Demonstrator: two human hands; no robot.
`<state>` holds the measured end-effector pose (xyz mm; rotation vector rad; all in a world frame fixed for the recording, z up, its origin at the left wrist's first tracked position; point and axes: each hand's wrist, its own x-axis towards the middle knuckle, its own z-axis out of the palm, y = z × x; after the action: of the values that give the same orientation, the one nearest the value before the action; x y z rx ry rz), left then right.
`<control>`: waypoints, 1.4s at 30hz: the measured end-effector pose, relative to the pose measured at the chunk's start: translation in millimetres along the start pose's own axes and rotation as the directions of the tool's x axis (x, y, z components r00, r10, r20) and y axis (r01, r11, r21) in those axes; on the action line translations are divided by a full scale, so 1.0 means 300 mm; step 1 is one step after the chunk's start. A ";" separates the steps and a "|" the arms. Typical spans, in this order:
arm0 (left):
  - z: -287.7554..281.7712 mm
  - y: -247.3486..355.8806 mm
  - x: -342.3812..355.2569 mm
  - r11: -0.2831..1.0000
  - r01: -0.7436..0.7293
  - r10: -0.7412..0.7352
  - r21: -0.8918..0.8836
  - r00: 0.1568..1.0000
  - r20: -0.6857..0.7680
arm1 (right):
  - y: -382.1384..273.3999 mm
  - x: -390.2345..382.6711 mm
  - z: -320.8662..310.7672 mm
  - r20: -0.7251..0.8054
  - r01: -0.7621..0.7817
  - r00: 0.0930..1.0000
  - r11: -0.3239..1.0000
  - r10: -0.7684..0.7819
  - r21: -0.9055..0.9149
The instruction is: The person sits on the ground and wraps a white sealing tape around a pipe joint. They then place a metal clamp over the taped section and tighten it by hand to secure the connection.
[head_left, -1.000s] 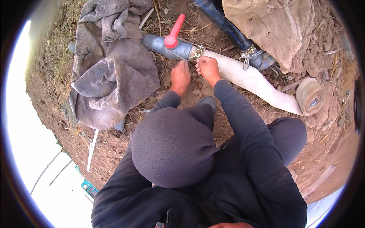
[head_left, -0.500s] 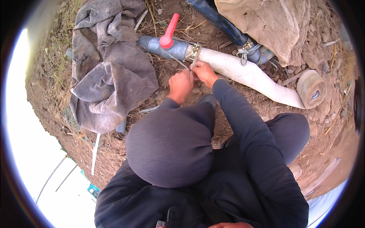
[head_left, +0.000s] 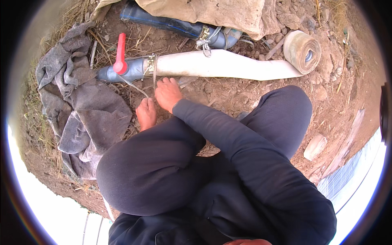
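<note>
A blue-grey pipe valve (head_left: pixel 134 70) with a red lever handle (head_left: pixel 121 57) lies on the soil, joined to a flat white hose (head_left: pixel 204 64). A metal clamp (head_left: pixel 151 64) sits around that joint. Thin grey cord (head_left: pixel 132 86) runs from the valve to my left hand (head_left: pixel 147 114), which is closed on it. Another length of cord hangs from the clamp into the closed fingers of my right hand (head_left: pixel 168 94). Both hands are just on the near side of the joint, a little apart, with the cord pulled taut.
The hose ends at the right in a roll (head_left: pixel 302 53). A crumpled grey cloth (head_left: pixel 96 114) covers ground at the left. Beyond the hose lie a dark blue pipe (head_left: pixel 163 23), a cord-tied fitting (head_left: pixel 204 38) and a tan sack (head_left: pixel 220 14). My bent knees flank the near side.
My hands have moved apart, drawing the two cord lengths toward me. Earlier they were together close beside the clamp. The whole view has shifted, so the pipes appear farther left and higher.
</note>
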<state>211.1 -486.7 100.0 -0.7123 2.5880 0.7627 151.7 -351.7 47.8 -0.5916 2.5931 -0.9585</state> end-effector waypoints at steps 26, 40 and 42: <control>0.037 0.163 0.023 0.816 -0.338 0.188 0.470 0.923 0.336 | 0.129 0.085 -0.092 0.142 -0.351 0.936 0.900 0.323 0.261; -0.074 0.228 -0.066 0.920 -0.292 0.193 0.262 0.918 0.345 | 0.118 0.084 0.013 0.066 -0.252 0.951 0.632 0.303 0.733; -0.065 0.233 -0.030 0.899 -0.383 0.309 0.214 0.899 0.311 | 0.115 0.071 0.008 0.251 -0.346 0.934 0.461 0.255 0.817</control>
<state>176.4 -443.7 147.8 -0.0493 2.5194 0.5387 125.1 -339.4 19.9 0.1147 1.6657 -1.8025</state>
